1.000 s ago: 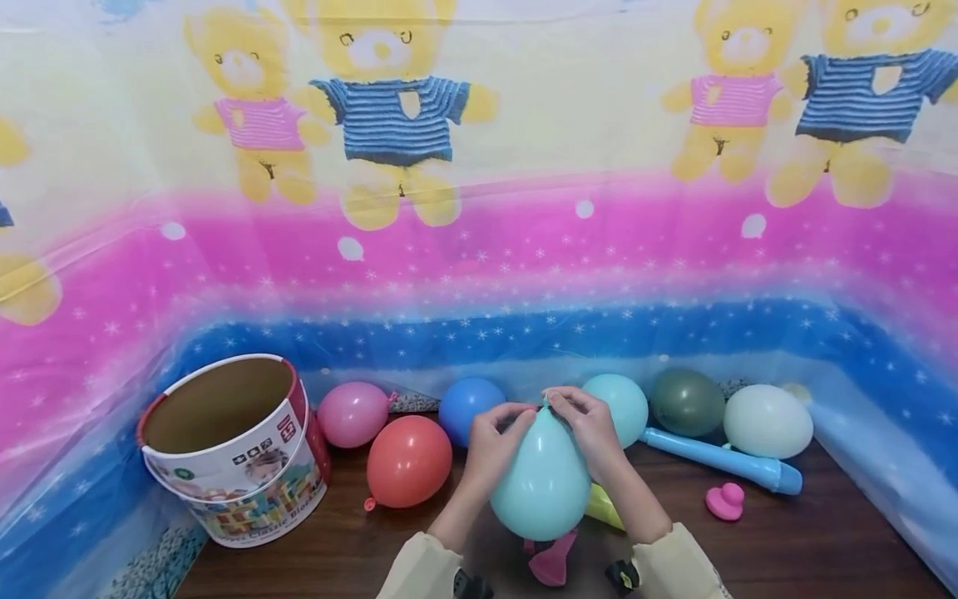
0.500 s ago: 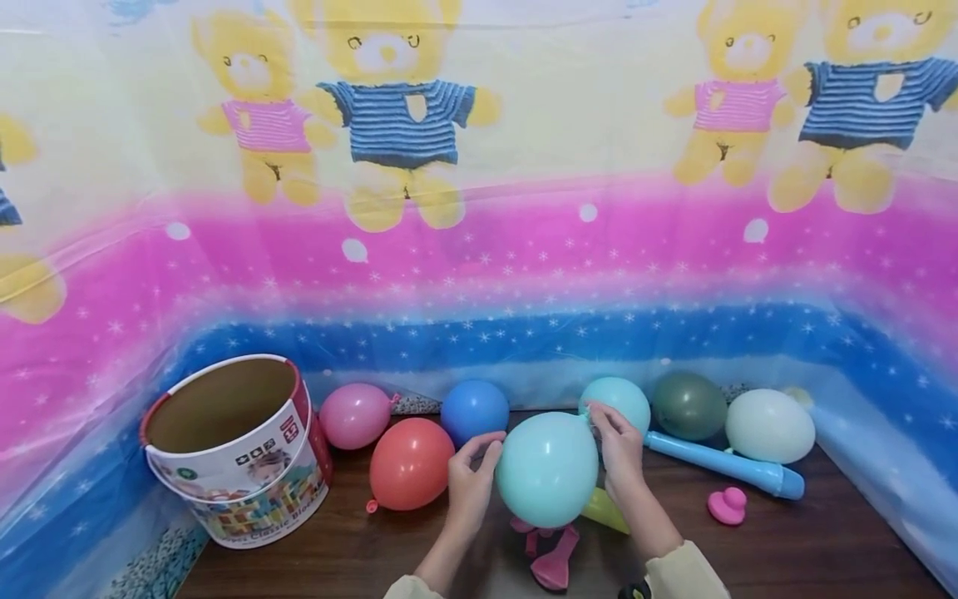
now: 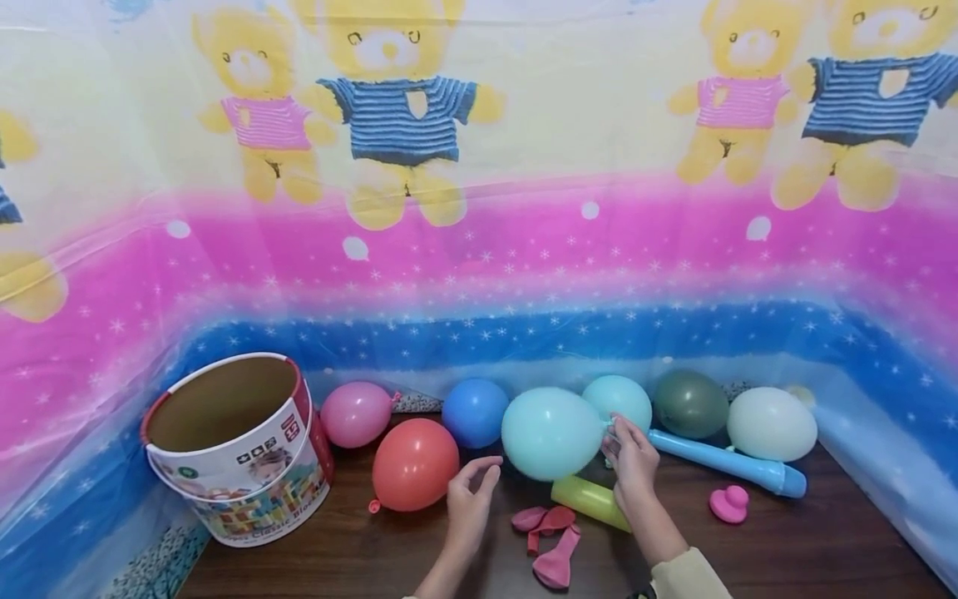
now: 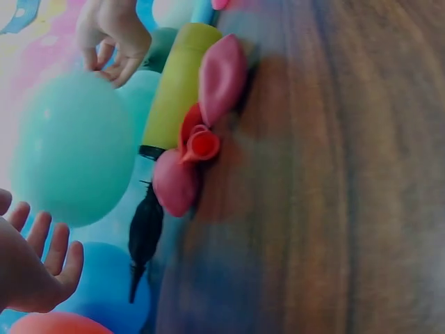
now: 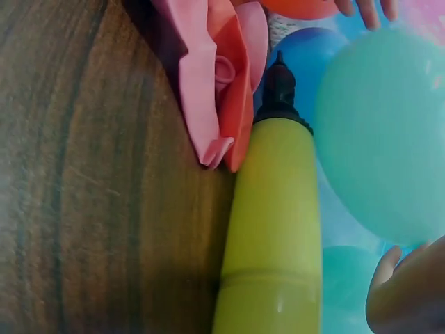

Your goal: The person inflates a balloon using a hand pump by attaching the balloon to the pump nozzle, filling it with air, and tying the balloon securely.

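1. The right hand (image 3: 632,456) is pinching the front teal balloon (image 3: 552,434) by its neck; the balloon is lying just left of that hand, beyond the yellow pump (image 3: 590,502).
2. The left hand (image 3: 470,503) is hovering near the red balloon (image 3: 416,464), fingers loose and apart.
3. The tabletop (image 3: 337,549) is showing wood near left and right.
4. The bucket (image 3: 239,499) is standing open-topped at left, its bottom hiding.

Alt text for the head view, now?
The right hand pinches an inflated aqua balloon by its neck, the left hand close by. More inflated balloons, limp balloons and a yellow pump lie on the dark table, a bucket at left.
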Tool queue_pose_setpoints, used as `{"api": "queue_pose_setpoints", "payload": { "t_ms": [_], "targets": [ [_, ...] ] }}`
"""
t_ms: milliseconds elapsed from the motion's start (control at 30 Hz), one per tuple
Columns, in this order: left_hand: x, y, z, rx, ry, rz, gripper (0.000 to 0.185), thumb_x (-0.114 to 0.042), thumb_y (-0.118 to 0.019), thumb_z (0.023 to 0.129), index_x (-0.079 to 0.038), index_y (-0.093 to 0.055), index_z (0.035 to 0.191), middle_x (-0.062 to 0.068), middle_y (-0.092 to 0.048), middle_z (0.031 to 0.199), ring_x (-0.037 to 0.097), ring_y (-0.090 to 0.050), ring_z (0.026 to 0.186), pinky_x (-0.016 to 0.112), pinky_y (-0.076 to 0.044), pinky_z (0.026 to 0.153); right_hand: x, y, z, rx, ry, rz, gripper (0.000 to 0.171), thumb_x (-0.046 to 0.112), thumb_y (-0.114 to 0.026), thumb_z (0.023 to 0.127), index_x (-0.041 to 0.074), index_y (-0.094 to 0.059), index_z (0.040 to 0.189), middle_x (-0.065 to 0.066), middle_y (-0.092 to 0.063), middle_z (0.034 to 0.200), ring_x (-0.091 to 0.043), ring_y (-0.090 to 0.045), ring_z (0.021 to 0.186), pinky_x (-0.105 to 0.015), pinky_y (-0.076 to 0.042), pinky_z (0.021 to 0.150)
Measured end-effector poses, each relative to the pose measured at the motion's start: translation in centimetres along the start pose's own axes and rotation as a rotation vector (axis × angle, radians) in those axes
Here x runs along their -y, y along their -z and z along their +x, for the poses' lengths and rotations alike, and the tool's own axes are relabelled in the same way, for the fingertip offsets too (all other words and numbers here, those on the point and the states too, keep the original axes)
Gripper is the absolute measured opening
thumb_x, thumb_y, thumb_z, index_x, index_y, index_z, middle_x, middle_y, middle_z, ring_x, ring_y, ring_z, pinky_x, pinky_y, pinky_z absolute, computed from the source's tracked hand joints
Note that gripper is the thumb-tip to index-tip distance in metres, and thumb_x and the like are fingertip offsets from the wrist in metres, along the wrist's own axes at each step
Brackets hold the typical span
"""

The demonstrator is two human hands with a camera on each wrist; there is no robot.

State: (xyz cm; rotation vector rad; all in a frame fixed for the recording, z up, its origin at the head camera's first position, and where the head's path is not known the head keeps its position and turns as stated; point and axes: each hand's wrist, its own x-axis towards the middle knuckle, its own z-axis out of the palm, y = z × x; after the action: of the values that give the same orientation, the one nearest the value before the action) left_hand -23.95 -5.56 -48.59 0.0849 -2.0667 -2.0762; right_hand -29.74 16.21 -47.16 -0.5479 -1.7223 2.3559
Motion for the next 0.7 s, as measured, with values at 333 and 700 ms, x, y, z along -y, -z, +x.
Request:
{"api": "queue_pose_setpoints", "payload": {
  "t_ms": [333,700],
  "targets": [
    [2.2,-0.6,-0.5,0.226,0.055,0.115,0.024,-0.011,-0.064,0.092,0.005,-0.066,0.110,0.022,-0.068,0.109,0.017,-0.064,0.094,0.026,-0.054,0.078,-0.5,1.1,0.1,0.094,-0.071,0.006,0.049,0.027,-0.048,0.103,0.001,-0.039,0.143,0.016,-0.063,0.087,0.004,-0.069,0.086,-0.017,-0.054,0.088],
    [4.0,-2.6,0.3,0.309,0.051,0.355,0.026,-0.009,-0.074,0.083,-0.002,-0.069,0.107,0.013,-0.068,0.107,0.023,-0.058,0.098,0.040,-0.051,0.086,-1.7,2.1,0.8,0.173,-0.074,-0.132,0.042,0.017,-0.049,0.102,-0.005,-0.041,0.137,-0.007,-0.065,0.119,0.003,-0.069,0.089,-0.043,-0.036,0.114]
  ]
}}
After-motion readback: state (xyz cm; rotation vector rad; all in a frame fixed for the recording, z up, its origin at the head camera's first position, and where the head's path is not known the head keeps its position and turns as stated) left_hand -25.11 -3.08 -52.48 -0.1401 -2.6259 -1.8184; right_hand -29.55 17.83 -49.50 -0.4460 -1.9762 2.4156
